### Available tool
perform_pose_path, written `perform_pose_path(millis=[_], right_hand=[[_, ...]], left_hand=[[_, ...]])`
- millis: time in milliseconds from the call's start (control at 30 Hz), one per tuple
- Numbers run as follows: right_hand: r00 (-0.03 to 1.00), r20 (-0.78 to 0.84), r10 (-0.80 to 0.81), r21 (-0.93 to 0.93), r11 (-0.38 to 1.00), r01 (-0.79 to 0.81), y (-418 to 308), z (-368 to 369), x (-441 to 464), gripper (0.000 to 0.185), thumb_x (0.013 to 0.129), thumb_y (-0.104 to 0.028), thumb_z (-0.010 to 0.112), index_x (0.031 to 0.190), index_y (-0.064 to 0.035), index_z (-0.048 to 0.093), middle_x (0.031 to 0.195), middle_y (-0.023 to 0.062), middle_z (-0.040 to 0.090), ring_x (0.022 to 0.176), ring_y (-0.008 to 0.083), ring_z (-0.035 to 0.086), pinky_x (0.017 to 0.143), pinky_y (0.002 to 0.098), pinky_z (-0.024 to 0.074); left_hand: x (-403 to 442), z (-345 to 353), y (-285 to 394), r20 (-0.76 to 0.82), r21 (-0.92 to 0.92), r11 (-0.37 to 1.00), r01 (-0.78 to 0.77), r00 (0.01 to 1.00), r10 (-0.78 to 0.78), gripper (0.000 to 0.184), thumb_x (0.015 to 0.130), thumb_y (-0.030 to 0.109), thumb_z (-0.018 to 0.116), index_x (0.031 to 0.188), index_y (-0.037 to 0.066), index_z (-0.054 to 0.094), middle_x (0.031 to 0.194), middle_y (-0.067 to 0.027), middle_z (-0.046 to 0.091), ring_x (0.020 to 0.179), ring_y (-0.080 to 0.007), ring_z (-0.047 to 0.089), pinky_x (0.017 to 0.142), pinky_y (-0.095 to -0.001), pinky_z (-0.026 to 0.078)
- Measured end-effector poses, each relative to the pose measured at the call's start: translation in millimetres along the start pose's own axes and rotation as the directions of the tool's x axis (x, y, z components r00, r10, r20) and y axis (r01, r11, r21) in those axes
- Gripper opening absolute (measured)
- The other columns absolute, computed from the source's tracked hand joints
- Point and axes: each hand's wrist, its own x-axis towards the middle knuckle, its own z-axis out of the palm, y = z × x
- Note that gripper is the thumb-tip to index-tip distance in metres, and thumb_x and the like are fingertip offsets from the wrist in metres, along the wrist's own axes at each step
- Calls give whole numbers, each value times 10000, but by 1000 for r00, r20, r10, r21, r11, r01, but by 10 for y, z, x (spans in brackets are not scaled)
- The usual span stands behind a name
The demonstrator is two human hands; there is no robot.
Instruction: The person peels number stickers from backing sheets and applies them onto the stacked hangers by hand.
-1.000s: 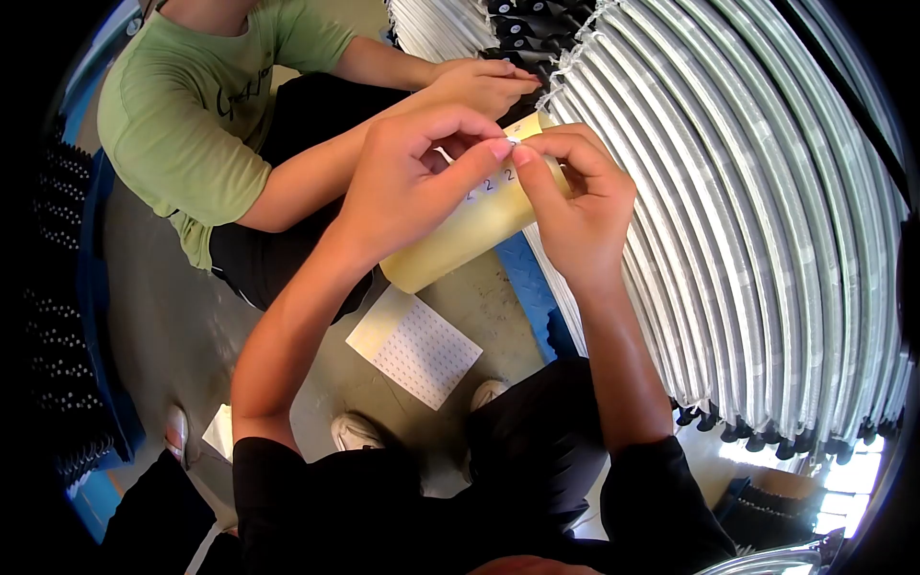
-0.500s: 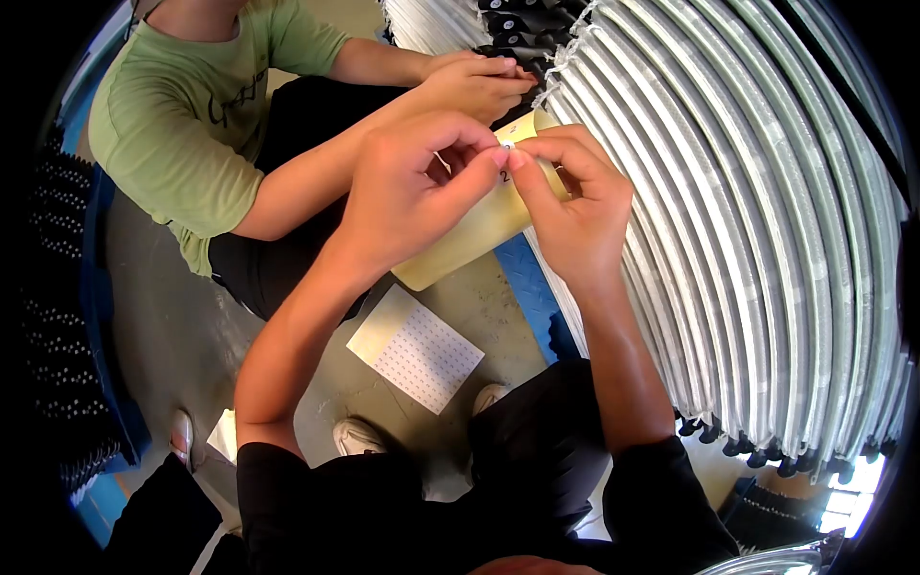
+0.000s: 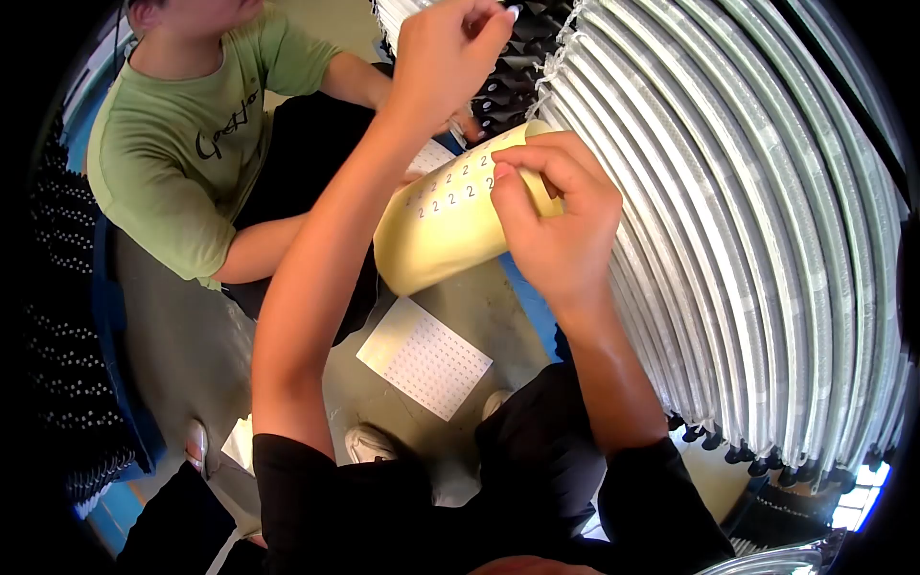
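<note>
My left hand (image 3: 448, 57) is raised at the top of the view, near a column of black end pieces (image 3: 517, 72), some with pale round marks. Pinched at its fingertips is a small white round sticker (image 3: 514, 12). My right hand (image 3: 565, 216) grips a curled yellow sticker sheet (image 3: 441, 249) by its right edge, thumb and forefinger closed on it. Rows of small labels printed "2" run along the upper part of this sheet. The rest of its surface is bare yellow backing.
Long white wrapped tubes (image 3: 709, 220) stand stacked at right. A person in a green shirt (image 3: 177, 172) sits at left, near another label sheet (image 3: 431, 158). A printed sheet (image 3: 426, 359) lies on the floor (image 3: 316, 383). Black perforated parts (image 3: 77, 335) line the left edge.
My left hand has moved up and away from my right hand with the sticker. More of the yellow sheet shows. The other person's hands have moved lower.
</note>
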Motion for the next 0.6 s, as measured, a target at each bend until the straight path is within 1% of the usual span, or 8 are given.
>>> perform_pose_path(millis=[33,100,133,200,300,367,433,600], right_hand=[[1000,3,-4,0,1000,4,-1,6,9,84,761,26,665,842,33,687,840,104,640,746,155,619,682,253,482],[998,-37,-45,3,999,45,-4,4,35,78,761,24,661,834,33,687,843,113,642,749,189,628,686,278,490],[997,-46,-59,8,998,59,10,15,40,79,756,21,665,831,25,689,848,117,639,743,209,629,690,294,493],[997,-33,-67,18,998,67,18,22,37,83,753,19,669,833,20,692,851,117,638,743,211,629,687,295,493],[997,-14,-71,29,997,72,32,22,56,94,749,16,677,840,4,698,853,115,635,738,210,628,674,294,492],[999,-25,-48,69,996,50,47,58,46,100,746,16,680,842,1,701,857,113,634,737,203,625,664,289,488],[998,-25,-54,74,996,56,88,75,53,101,746,16,681,844,0,701,855,111,632,734,199,622,658,285,486],[998,-18,-57,60,997,58,155,72,83,102,752,17,681,850,-2,700,852,105,625,718,192,612,636,278,477]], left_hand=[[117,64,13,-5,0,1000,-1,1000,1,217,903,193,677,910,-23,664,794,-5,655,650,-45,545,591,-217,448],[341,151,104,-38,71,996,49,998,-46,141,812,147,683,781,19,631,695,-163,589,628,-337,572,608,-419,466],[422,201,36,-44,74,996,46,998,-42,141,812,147,683,781,19,631,695,-163,589,628,-337,572,608,-419,466],[526,315,-144,-98,172,965,-197,972,216,137,821,158,670,781,30,643,691,-163,578,642,-346,577,608,-421,471],[601,388,-230,-90,327,914,-239,955,282,132,825,160,662,781,37,645,718,-167,589,658,-362,586,615,-432,476],[602,445,-240,-93,361,906,-223,957,273,141,824,167,663,779,38,629,736,-175,596,688,-382,594,626,-451,480],[618,500,-223,-143,381,883,-276,925,351,144,824,165,660,779,37,609,743,-181,597,693,-392,594,625,-468,480],[670,540,-257,-102,495,834,-244,937,335,186,832,183,646,755,25,582,739,-183,609,694,-400,602,624,-486,488]])
